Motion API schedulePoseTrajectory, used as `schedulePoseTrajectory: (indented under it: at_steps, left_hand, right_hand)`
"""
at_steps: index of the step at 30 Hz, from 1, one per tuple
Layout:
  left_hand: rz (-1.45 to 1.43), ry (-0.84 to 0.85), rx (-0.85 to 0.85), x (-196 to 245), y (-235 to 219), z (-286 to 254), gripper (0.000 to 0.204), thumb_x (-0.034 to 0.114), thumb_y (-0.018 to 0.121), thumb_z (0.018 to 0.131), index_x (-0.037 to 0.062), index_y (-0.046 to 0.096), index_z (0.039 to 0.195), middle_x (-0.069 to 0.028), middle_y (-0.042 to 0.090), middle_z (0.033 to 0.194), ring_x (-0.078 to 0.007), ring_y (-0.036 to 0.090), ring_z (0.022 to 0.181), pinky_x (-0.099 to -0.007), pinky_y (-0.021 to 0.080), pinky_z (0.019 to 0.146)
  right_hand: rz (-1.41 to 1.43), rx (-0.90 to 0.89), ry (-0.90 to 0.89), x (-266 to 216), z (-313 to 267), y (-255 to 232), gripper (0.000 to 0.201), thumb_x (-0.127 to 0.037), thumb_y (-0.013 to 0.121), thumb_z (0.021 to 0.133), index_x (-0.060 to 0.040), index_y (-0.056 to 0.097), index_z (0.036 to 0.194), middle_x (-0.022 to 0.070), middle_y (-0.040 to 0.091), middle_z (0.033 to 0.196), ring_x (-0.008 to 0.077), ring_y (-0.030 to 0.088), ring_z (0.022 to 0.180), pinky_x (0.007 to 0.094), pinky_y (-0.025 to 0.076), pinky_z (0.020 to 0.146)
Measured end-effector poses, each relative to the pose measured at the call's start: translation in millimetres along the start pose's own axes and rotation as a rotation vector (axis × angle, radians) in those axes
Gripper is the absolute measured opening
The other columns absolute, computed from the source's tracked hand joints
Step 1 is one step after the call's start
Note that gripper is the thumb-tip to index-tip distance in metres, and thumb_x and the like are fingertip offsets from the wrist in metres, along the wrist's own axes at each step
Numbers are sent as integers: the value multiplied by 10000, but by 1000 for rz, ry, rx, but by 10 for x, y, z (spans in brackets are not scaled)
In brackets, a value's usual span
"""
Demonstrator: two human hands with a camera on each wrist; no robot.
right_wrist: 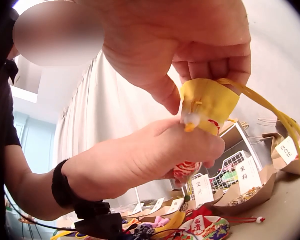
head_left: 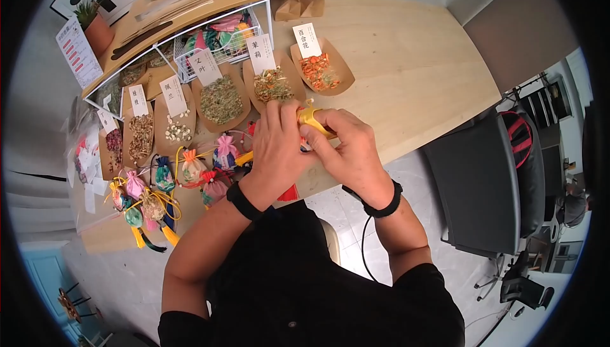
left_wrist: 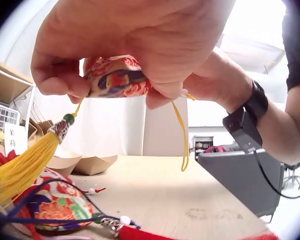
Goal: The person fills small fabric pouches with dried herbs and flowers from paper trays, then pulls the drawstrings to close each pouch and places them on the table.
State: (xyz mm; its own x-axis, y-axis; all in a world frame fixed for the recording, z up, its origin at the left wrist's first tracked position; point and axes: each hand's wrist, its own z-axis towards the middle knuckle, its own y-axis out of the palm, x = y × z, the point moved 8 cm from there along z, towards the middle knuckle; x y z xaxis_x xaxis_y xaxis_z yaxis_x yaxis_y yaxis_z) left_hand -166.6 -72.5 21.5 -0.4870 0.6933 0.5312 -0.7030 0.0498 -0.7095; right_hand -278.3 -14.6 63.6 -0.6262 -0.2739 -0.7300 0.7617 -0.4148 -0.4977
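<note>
Both hands meet over the table's front edge around a small patterned pouch [left_wrist: 117, 80] with a yellow top [right_wrist: 207, 102]. My left hand [head_left: 276, 147] curls its fingers round the pouch's body. The yellow cloth is pinched by my right hand [head_left: 348, 147], with thumb and fingers at its rim. From the pouch hang a yellow tassel [left_wrist: 30, 157] with a green bead and a yellow cord loop [left_wrist: 182, 140]. Below lies another patterned pouch [left_wrist: 60, 202]. Whether the pouch holds anything is hidden.
Paper trays of dried herbs with cards stand in a row, including orange petals [head_left: 319, 73] and green herb [head_left: 221, 100]. Several small pouches [head_left: 163, 175] lie at the left front. A wooden shelf [head_left: 184, 10] stands behind; a dark chair [head_left: 476, 182] is at the right.
</note>
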Motion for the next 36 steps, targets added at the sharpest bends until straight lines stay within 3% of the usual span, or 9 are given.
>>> schedulePoseTrajectory:
  at_steps: [4,7,10,13,16,19,22,31,36]
  left_hand:
    - [-65,-20,10,-33,120,139,718,266,894,676,76,517,1256,-152,507,1114,-386,555,1052,-505,458,862]
    - [3,-6,-19,-137,150,222,719,269,899,662,74,526,1244,-150,515,1115,-387,550,1065,-496,458,889]
    - [-29,-104,-34,-284,100,276,701,249,896,658,67,533,1229,-147,527,1130,-382,550,1078,-491,456,919]
    - [-75,-91,-31,-356,71,324,729,216,900,653,58,525,1258,-149,530,1153,-376,543,1095,-482,449,957]
    - [-147,-55,-2,-336,4,380,798,160,926,624,50,512,1298,-157,526,1180,-381,529,1124,-480,440,980]
    - [-194,-14,42,-296,-58,420,878,130,955,583,52,499,1329,-166,519,1207,-389,517,1148,-482,431,999]
    - [-206,-15,37,-327,-35,435,900,123,971,559,50,498,1321,-169,516,1225,-395,517,1161,-486,430,1004]
    - [-220,-46,-52,-424,73,436,816,161,944,611,44,499,1285,-174,523,1179,-392,532,1130,-485,445,970]
    - [-208,-61,-60,-450,79,429,807,168,942,615,43,502,1280,-172,519,1160,-390,535,1115,-482,448,957]
  right_hand:
    - [56,-132,56,14,121,-115,152,-60,764,941,47,749,1049,155,759,969,220,731,886,311,575,802]
    - [212,-50,42,154,209,-228,148,-71,747,931,24,749,1046,170,741,928,290,702,776,383,571,734]
    - [30,94,63,336,392,-483,131,-42,731,932,33,758,1036,172,746,933,282,709,765,373,575,737]
    - [-81,13,84,803,678,-405,203,-64,744,910,26,749,1093,203,736,1025,324,723,866,403,582,804]
    - [-357,-186,43,1236,885,-114,365,-107,779,878,24,718,1214,196,715,1172,341,714,987,402,581,885]
    - [-430,-289,-16,1357,1017,88,525,-163,809,831,20,670,1303,220,673,1269,404,669,1106,446,550,963]
    - [-445,-424,93,1436,1105,179,597,-214,833,829,14,643,1347,228,663,1294,412,631,1203,464,517,1028]
    - [-424,-444,17,1654,1135,278,675,-269,880,795,-63,643,1393,205,668,1305,397,637,1209,455,519,1030]
    - [-490,-546,109,1659,1139,320,638,-239,864,799,-69,652,1377,187,678,1277,380,658,1166,449,537,997]
